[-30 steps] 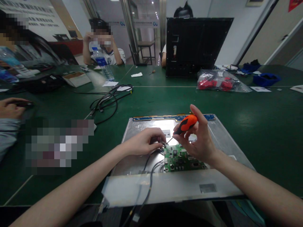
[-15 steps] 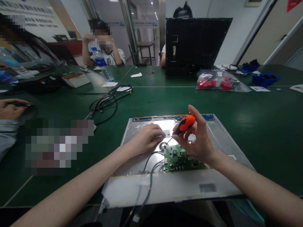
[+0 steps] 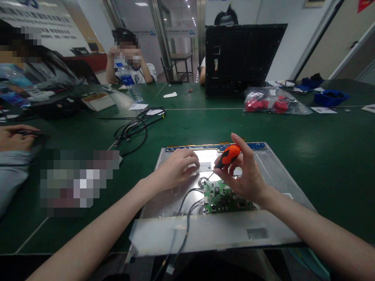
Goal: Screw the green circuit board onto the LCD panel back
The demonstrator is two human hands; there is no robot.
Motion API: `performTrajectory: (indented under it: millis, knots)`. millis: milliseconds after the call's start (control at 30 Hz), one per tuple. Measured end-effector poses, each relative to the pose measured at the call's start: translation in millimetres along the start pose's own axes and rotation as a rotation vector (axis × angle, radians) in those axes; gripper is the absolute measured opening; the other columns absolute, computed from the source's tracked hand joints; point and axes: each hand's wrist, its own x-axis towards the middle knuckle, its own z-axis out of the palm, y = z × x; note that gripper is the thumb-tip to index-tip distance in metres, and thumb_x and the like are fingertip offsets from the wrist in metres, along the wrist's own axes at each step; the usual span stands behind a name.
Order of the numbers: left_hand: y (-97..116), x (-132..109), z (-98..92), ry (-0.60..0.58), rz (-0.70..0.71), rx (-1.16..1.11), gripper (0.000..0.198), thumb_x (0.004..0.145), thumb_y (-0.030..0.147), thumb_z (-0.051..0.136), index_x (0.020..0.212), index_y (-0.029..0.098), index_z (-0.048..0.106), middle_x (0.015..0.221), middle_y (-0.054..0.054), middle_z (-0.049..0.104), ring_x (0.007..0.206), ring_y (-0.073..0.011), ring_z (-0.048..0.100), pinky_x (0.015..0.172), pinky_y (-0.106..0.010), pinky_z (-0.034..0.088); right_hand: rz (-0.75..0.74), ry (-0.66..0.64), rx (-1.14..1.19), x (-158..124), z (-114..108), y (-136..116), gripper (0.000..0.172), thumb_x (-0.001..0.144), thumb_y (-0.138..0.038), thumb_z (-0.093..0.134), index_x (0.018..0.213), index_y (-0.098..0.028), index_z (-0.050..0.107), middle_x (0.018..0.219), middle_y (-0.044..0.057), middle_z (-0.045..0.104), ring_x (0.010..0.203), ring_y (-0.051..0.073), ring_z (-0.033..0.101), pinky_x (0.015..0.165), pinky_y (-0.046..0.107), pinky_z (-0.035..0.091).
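A silver metal panel (image 3: 272, 171) lies flat on the green table in front of me, with a small green circuit board (image 3: 224, 197) on it. My right hand (image 3: 244, 173) grips an orange and black screwdriver (image 3: 227, 155), its tip pointing down-left toward the board's upper left corner. My left hand (image 3: 177, 168) rests on the panel just left of the tip, fingers curled and pressed together; what they hold, if anything, is hidden. Grey cables (image 3: 187, 205) run from the board toward the near edge.
A black monitor back (image 3: 241, 58) stands at the far side, with a clear bag of red parts (image 3: 274, 103) beside it. Black cables (image 3: 137, 125) lie to the left. Other people sit at the far left and back; one hand (image 3: 14, 136) rests on the table.
My left hand has drawn back up and left from the board's corner onto the bare panel. The screwdriver has stayed almost where it was.
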Motion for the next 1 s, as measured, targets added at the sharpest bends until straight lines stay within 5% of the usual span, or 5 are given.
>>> performTrajectory:
  millis: [167, 400, 1000]
  knots:
    - [33, -21, -13.9, -0.004, -0.005, 0.050, 0.018, 0.096, 0.009, 0.056, 0.096, 0.019, 0.070, 0.097, -0.007, 0.071, 0.090, -0.0228, 0.065, 0.081, -0.036, 0.050, -0.012, -0.015, -0.002, 0, 1, -1, 0.085, 0.097, -0.022, 0.066, 0.166, -0.034, 0.018, 0.083, -0.003, 0.066, 0.054, 0.011, 0.060, 0.042, 0.017, 0.048]
    - [83, -54, 10.5, 0.003, -0.073, -0.126, 0.017, 0.098, 0.010, 0.053, 0.097, 0.019, 0.067, 0.097, -0.006, 0.070, 0.088, -0.0222, 0.065, 0.073, -0.033, 0.050, -0.007, -0.032, -0.013, 2, 1, -4, 0.087, 0.096, -0.020, 0.067, 0.166, -0.034, 0.017, 0.084, -0.003, 0.066, 0.053, 0.011, 0.058, 0.041, 0.018, 0.048]
    - [88, -62, 34.9, 0.148, -0.121, -0.166, 0.021, 0.096, 0.007, 0.054, 0.098, 0.020, 0.070, 0.096, -0.006, 0.072, 0.087, -0.0215, 0.067, 0.072, -0.031, 0.053, 0.014, -0.072, -0.009, -1, -1, -3, 0.085, 0.097, -0.021, 0.067, 0.165, -0.034, 0.017, 0.081, -0.003, 0.065, 0.052, 0.012, 0.058, 0.040, 0.020, 0.047]
